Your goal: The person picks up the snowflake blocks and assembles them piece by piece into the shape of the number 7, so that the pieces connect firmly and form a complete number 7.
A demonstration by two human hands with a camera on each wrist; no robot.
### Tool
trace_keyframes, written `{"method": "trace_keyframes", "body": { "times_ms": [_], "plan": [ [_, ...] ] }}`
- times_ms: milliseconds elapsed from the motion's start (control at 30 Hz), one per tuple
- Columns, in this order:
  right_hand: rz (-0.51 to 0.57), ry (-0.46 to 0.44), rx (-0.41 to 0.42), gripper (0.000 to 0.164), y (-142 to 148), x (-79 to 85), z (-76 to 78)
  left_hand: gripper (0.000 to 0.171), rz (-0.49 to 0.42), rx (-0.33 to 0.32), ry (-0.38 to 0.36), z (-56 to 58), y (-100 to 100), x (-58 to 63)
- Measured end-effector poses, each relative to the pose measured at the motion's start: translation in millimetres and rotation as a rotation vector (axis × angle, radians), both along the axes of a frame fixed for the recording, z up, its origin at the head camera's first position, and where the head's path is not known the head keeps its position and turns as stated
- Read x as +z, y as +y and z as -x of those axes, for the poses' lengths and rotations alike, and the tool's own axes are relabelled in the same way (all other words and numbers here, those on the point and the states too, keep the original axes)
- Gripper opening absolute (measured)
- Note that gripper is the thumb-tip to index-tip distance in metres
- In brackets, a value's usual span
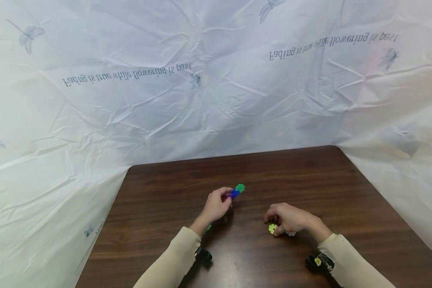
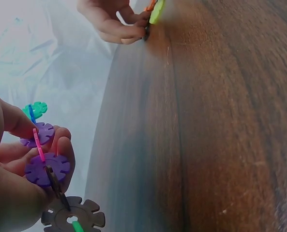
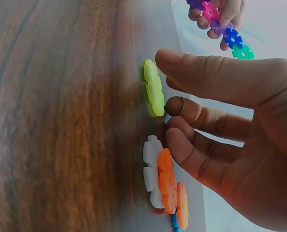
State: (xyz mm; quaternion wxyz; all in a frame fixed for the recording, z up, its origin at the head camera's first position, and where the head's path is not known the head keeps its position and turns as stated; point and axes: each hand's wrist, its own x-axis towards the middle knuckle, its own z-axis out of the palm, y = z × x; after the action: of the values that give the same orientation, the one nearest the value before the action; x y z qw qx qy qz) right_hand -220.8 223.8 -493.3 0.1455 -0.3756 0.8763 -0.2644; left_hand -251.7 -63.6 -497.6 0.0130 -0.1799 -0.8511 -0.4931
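Note:
My left hand (image 1: 216,205) pinches a chain of slotted plastic snowflake discs, held above the table. In the left wrist view its links are a green disc (image 2: 38,109), a blue one seen edge-on, purple discs (image 2: 47,170) with a pink one (image 2: 38,145) between, and brown discs (image 2: 87,212) nearest the camera, with a green tip at the bottom. My right hand (image 1: 291,218) is low over the table, thumb and fingers apart beside a yellow disc (image 3: 154,89), gripping nothing. Below those fingers in the right wrist view lie a white disc (image 3: 152,169) and orange discs (image 3: 166,181).
A bit of blue (image 3: 175,220) shows beside the orange discs. The dark wooden table (image 1: 158,256) has rounded far corners. Wrinkled white sheeting (image 1: 147,112) with printed text hangs behind and at both sides. Each wrist wears a small black camera (image 1: 204,256).

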Motion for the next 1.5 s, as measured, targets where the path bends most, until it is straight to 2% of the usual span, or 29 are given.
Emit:
{"method": "trace_keyframes", "body": {
  "times_ms": [233, 500, 767, 967, 1200, 1500],
  "plan": [
    [-0.028, 0.009, 0.013, 0.035, -2, -2.9, -1.0, 0.027, -0.004, 0.005, -0.034, -3.7, 0, -0.8],
    [-0.049, 0.061, 0.002, 0.025, -5, -3.6, -0.5, 0.027, -0.002, 0.003, -0.030, -2.8, 0, -1.1],
    [-0.002, 0.050, 0.003, 0.024, -4, -2.3, 2.7, 0.029, 0.000, -0.003, -0.034, -2.3, 0, -0.6],
    [0.070, 0.026, -0.061, 0.015, -3, 2.1, 10.0, 0.030, 0.006, -0.006, -0.027, -1.6, -1, -1.3],
    [0.159, 0.061, -0.163, 0.005, -7, 14.2, 19.7, 0.033, 0.005, -0.011, -0.007, -1.2, -2, -2.7],
    [0.274, 0.005, -0.338, 0.007, -13, 28.7, 28.9, 0.037, 0.000, -0.036, -0.002, -2.6, 0, -5.0]
  ]
}}
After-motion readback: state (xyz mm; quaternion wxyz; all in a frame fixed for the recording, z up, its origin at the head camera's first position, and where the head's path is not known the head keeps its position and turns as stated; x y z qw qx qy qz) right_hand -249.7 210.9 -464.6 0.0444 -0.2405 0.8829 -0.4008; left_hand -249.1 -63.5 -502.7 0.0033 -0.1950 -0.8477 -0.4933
